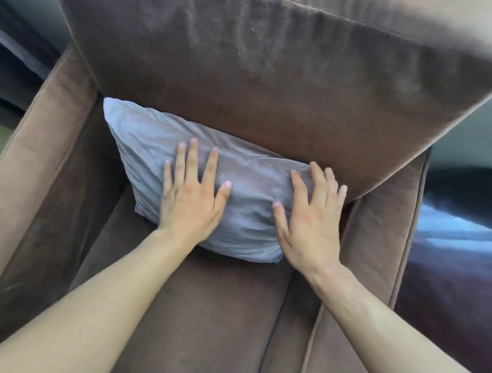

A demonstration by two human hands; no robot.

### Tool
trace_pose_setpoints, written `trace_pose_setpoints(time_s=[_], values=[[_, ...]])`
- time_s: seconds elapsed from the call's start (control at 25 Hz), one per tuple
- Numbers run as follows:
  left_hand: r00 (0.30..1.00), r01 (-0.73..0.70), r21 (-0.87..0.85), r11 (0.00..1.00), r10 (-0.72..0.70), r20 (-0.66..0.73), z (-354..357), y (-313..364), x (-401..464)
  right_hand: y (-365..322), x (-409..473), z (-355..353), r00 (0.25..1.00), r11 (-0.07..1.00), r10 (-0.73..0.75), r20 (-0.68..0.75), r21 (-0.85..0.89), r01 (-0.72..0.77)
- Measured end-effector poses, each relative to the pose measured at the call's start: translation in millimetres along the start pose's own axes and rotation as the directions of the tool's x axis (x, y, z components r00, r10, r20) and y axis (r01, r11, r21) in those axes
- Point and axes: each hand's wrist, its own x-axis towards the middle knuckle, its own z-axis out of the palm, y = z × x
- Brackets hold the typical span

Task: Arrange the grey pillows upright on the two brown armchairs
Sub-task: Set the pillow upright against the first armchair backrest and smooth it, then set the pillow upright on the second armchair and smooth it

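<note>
A grey pillow (140,141) leans against the backrest of a brown armchair (280,77), its lower edge on the seat cushion. My left hand (192,199) lies flat on the pillow's front, fingers spread. My right hand (311,217) presses flat on the pillow's right part, fingers spread too. Neither hand grips the fabric. Only this one armchair and one pillow are in view.
The armchair's padded armrests (28,163) rise on both sides of the seat (203,318). A dark glossy surface (463,239) lies to the right of the chair. Dark shapes sit at the far left behind the armrest.
</note>
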Motion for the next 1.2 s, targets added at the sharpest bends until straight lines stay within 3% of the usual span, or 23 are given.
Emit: trace_pose_setpoints(time_s=[0.16, 0.52, 0.68, 0.8, 0.92, 1.2], values=[[0.993, 0.112, -0.031, 0.993, -0.111, 0.025, 8, 58, -40, 7, -9, -7, 0.992, 0.996, -0.076, 0.098, -0.044, 0.080], [0.973, 0.147, 0.033, 0.989, -0.150, 0.175, -21, 147, -159, 68, -88, -62, 0.937, 0.984, -0.166, 0.307, -0.005, 0.175], [0.973, 0.055, 0.077, 0.995, -0.071, 0.218, -33, 169, -216, 93, -166, -87, 0.922, 0.978, -0.155, 0.355, -0.076, 0.194], [0.949, -0.169, 0.202, 0.965, 0.104, 0.297, -38, 184, -277, 117, -252, -114, 0.954, 0.991, 0.002, 0.301, -0.126, 0.037], [0.909, -0.298, 0.203, 0.933, 0.212, 0.360, -47, 221, -337, 145, -347, -147, 0.940, 0.981, 0.178, 0.291, -0.127, -0.147], [0.826, -0.498, 0.207, 0.842, 0.388, 0.409, -52, 355, -443, 243, -499, -221, 0.838, 0.872, 0.488, 0.242, -0.106, -0.477]])
